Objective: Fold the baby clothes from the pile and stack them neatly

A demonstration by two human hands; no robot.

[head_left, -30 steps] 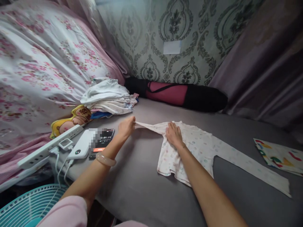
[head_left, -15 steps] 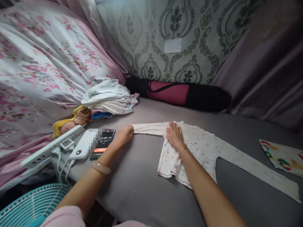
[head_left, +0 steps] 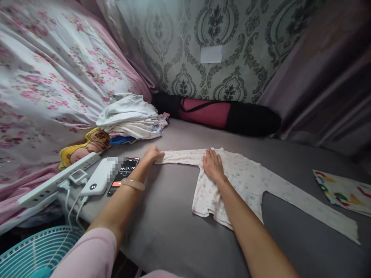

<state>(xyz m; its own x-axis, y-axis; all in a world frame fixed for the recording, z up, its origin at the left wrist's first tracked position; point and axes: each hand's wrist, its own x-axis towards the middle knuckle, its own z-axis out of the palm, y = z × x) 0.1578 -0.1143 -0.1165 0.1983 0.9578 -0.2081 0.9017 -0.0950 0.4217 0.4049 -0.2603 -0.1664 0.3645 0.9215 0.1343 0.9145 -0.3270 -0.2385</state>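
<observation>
Before the black-and-maroon bag (head_left: pixel 208 119), a printed long-sleeved top (head_left: pixel 245 181) lies spread; the left hand (head_left: pixel 152 155) clamps one sleeve end, apparently for tautness; the right hand (head_left: pixel 213 165), fingers extended, seemingly anchors the shoulder.

The left hand (head_left: pixel 153 154) pinches the end of the left sleeve (head_left: pixel 184 157) of a white printed shirt (head_left: pixel 246 177) spread on a grey surface (head_left: pixel 165 227); the right hand (head_left: pixel 213 164) presses flat near that shoulder. Piled clothes (head_left: pixel 130 116) lie far left, a black-and-red bag (head_left: pixel 205 112) far behind.
</observation>
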